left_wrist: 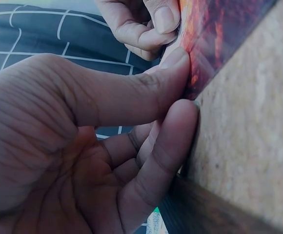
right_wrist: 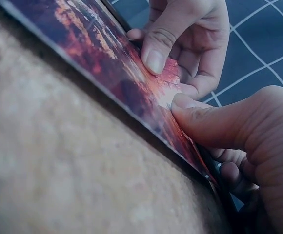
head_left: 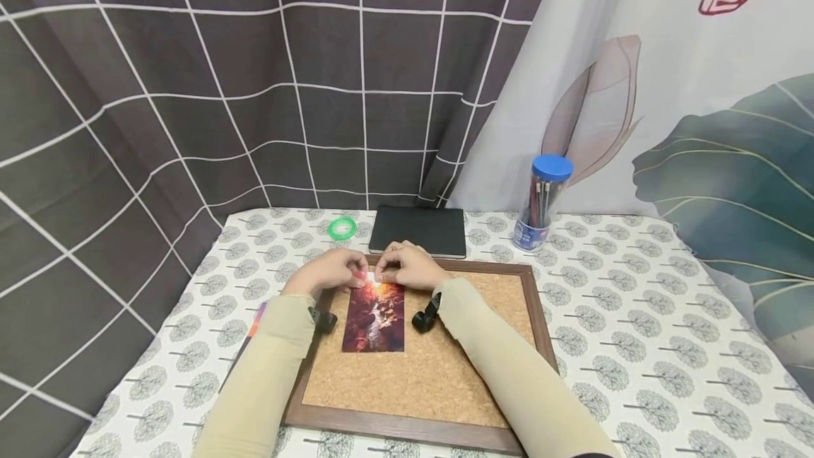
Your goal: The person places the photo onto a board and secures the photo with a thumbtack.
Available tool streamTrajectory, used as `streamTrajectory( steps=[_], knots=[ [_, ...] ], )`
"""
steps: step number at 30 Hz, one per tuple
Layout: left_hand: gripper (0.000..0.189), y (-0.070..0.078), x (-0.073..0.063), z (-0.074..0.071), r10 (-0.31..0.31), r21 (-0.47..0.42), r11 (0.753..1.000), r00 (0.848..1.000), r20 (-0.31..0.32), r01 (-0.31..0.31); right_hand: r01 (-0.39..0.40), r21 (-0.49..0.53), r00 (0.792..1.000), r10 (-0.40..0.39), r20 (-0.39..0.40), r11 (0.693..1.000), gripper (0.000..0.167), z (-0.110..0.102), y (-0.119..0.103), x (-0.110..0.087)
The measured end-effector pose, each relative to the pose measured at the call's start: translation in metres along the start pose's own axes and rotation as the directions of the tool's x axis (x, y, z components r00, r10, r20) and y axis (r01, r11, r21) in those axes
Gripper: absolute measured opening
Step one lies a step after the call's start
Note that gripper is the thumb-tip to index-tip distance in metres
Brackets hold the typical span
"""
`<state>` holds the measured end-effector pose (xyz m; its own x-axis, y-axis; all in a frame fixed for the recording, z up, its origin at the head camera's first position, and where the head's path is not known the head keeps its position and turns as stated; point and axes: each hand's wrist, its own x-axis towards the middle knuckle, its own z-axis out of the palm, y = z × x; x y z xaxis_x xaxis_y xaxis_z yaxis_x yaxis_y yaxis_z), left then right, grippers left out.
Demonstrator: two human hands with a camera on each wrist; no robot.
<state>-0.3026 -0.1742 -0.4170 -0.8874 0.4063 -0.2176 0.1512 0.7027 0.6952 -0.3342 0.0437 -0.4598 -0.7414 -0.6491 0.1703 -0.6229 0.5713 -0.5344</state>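
Note:
A printed picture (head_left: 374, 324) in dark red and orange lies over the left part of a wood-framed cork board (head_left: 464, 380). At its top left corner, my left hand (head_left: 329, 271) pinches the print between thumb and forefinger. My right hand (head_left: 412, 266) holds the top edge, its thumb (right_wrist: 205, 119) pressed on the bright part of the print and its other fingers behind. The two hands are close together near the board's far rim. In the right wrist view, the lower edge of the print stands slightly off the cork.
Behind the board lie a black notebook (head_left: 417, 230) and a green roll of tape (head_left: 342, 228). A clear jar with a blue lid (head_left: 552, 167) holds several pencils at the back right. Something colourful (head_left: 257, 320) shows beside the left sleeve. Curtains hang behind the table (head_left: 610, 316).

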Motion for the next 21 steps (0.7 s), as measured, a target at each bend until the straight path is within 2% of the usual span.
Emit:
streamTrajectory(
  steps=[7, 13, 21],
  knots=[
    [0.018, 0.0003, 0.0007, -0.0024, 0.007, 0.004, 1.000, 1.000, 0.018, -0.007, 0.007, 0.014, 1.000, -0.007, 0.006, 1.000, 0.005, -0.0012, 0.0023, 0.0006],
    [0.018, 0.0010, 0.0064, -0.0080, 0.033, 0.011, 0.999, 0.999, 0.000, -0.033, 0.035, 0.012, 0.999, -0.034, -0.030, 0.999, 0.005, -0.0081, 0.0023, 0.0026],
    [0.015, -0.0017, 0.0026, -0.0025, 0.002, -0.053, 0.999, 1.000, 0.026, -0.001, 0.013, 0.051, 1.000, -0.013, 0.009, 0.999, 0.005, -0.0052, 0.0007, -0.0020]
  ],
)
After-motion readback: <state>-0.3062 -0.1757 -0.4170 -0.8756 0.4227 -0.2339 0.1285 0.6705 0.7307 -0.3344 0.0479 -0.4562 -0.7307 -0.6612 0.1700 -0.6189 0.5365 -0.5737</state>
